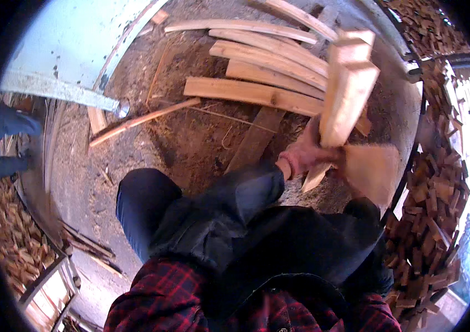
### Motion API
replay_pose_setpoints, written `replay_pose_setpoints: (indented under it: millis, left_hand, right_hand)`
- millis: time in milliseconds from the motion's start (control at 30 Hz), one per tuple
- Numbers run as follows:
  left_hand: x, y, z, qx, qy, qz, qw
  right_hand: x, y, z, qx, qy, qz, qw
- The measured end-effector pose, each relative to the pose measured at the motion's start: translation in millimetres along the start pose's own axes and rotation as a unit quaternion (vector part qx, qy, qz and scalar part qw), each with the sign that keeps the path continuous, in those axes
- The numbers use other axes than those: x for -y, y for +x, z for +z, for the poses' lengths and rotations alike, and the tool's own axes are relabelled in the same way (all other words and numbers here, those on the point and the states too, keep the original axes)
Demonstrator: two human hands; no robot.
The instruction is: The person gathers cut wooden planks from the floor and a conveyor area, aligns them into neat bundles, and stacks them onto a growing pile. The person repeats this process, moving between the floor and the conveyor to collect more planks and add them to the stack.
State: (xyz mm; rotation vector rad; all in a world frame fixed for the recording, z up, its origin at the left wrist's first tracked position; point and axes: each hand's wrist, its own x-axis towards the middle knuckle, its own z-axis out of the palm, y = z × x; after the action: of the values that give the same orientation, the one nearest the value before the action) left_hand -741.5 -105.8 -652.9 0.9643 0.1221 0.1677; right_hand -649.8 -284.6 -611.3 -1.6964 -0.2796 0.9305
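Observation:
My left hand (pixel 303 154) reaches forward from a dark sleeve, its fingers closed round the lower end of long pale wooden pieces (pixel 350 91). They stand up in front of me, tilted a little to the right. Just right of it, my right hand (pixel 350 176) is blurred and partly covered by a broad wooden block (pixel 376 170), which it seems to grip. Below my left hand the pointed end of another pale wood piece (pixel 316 178) shows. Several long, slightly curved boards (pixel 257 91) lie side by side on the ground beyond my hands.
A pale blue metal panel (pixel 74 44) stands at the far left, with a thin wood strip (pixel 143 123) on the ground near it. Heaps of cut wood lie at the right (pixel 426 216) and lower left (pixel 19 238). Another person's legs (pixel 11 138) show at the left rim.

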Motion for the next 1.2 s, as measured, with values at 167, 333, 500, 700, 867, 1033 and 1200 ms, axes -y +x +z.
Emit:
replay_pose_setpoints:
  millis: [167, 333, 500, 700, 867, 1033, 1200]
  left_hand:
    - [-7, -34, -25, -0.145, -0.179, -0.057, 0.971]
    - [-16, -92, -47, -0.201, -0.31, -0.081, 0.926]
    - [-26, -134, -88, -0.305, -0.427, -0.105, 0.844]
    - [-22, -135, -132, -0.479, -0.079, -0.285, 0.826]
    - [-11, -136, -138, -0.489, -0.039, -0.291, 0.821]
    - [-4, -140, -148, -0.457, -0.004, -0.224, 0.861]
    - [-26, -137, -140, -0.448, 0.152, -0.303, 0.827]
  right_hand:
    - [-7, 36, 30, 0.12, -0.039, 0.07, 0.99]
    - [7, 46, 93, 0.201, -0.164, -0.017, 0.966]
    - [5, 73, 175, 0.259, -0.44, -0.07, 0.857]
    - [-22, 112, 165, 0.109, -0.569, -0.23, 0.782]
    - [-21, 164, 110, -0.016, -0.755, -0.042, 0.654]
    - [-26, 170, 108, -0.009, -0.766, -0.054, 0.641]
    - [-35, 185, 97, 0.096, -0.68, -0.064, 0.724]
